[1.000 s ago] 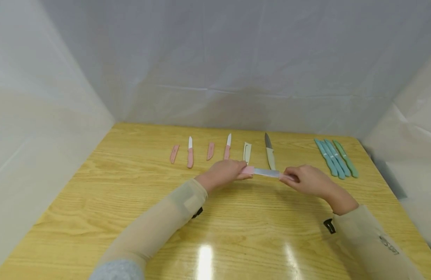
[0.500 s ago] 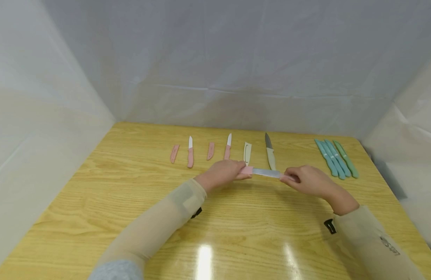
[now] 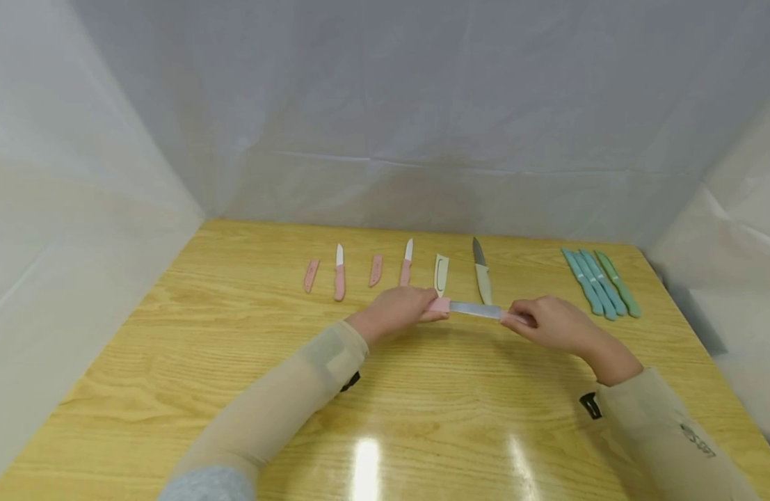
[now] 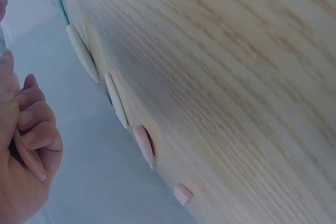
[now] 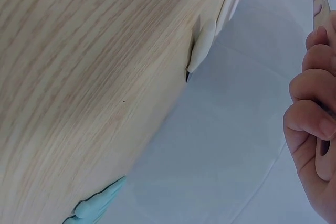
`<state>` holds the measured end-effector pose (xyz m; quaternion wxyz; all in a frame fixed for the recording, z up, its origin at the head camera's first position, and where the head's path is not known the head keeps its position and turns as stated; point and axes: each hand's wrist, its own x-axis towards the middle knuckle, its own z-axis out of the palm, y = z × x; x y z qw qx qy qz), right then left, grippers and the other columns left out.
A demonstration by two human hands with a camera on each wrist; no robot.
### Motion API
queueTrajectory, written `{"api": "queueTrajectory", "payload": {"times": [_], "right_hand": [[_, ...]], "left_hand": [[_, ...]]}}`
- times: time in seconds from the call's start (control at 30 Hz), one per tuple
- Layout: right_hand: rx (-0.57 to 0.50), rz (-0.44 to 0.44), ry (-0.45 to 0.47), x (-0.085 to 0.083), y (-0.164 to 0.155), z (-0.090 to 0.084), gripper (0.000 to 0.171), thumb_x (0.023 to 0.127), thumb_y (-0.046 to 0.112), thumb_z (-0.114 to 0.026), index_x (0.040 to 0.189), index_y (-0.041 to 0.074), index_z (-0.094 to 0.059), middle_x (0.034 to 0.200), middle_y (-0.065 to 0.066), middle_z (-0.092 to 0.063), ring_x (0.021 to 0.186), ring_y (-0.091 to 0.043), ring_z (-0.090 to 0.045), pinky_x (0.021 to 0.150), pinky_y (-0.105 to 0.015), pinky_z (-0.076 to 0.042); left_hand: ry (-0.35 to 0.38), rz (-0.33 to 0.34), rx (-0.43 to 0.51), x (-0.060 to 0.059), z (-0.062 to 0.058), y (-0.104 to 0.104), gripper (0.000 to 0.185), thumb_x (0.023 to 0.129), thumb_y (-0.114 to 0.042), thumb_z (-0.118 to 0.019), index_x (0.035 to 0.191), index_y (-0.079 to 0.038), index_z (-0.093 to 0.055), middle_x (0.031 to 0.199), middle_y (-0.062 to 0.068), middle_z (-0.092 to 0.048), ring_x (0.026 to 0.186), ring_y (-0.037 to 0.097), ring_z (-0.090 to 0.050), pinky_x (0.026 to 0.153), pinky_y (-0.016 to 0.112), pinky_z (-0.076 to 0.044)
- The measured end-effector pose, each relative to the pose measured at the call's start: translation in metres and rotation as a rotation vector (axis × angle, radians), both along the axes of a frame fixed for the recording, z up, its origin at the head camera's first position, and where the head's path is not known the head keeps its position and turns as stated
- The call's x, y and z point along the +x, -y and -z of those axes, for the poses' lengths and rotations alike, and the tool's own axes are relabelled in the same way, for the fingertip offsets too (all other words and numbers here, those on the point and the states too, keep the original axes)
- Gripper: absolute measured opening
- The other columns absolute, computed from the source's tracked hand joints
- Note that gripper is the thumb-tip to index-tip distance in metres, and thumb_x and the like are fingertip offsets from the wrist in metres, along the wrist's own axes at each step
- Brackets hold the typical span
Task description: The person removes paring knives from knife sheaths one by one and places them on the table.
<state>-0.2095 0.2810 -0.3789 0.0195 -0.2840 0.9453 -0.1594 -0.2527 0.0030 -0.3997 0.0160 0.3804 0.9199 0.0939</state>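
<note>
In the head view my left hand (image 3: 397, 311) grips a pink knife sheath (image 3: 439, 305). My right hand (image 3: 552, 323) holds the pink handle (image 3: 508, 318) of a knife whose silver blade (image 3: 475, 309) spans the gap between both hands. Whether the blade's tip sits inside the sheath is hidden by my left fingers. The knife lies nearly level above the table. In the left wrist view my fingers (image 4: 39, 124) curl round the sheath. The right wrist view has my fingers (image 5: 310, 85) wrapped round the handle.
Behind my hands lie two pink sheaths (image 3: 311, 275) and two small pink knives (image 3: 339, 273), a cream sheath (image 3: 442, 274) and a cream-handled knife (image 3: 483, 282). Several blue knives (image 3: 591, 284) and a green one (image 3: 618, 284) lie at the right of the wooden table (image 3: 203, 334).
The sheath has shifted slightly left and the handle slightly right, so a little more blade shows between them. The things on the table stay put.
</note>
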Motion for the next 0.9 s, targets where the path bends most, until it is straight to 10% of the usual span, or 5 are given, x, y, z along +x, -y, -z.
{"api": "queueTrajectory", "payload": {"times": [0.9], "right_hand": [[-0.017, -0.001, 0.02, 0.0005, -0.0033, 0.0013, 0.024, 0.099, 0.031, -0.055, 0.084, 0.014, -0.062, 0.055, 0.01, -0.034, 0.047, -0.001, -0.027, 0.053, -0.022, -0.028]], "left_hand": [[0.016, -0.004, 0.012, -0.0028, 0.0048, 0.0011, 0.037, 0.1, -0.041, -0.049, 0.103, -0.007, -0.061, 0.077, 0.002, -0.063, 0.062, 0.01, -0.053, 0.056, 0.022, -0.046]]}}
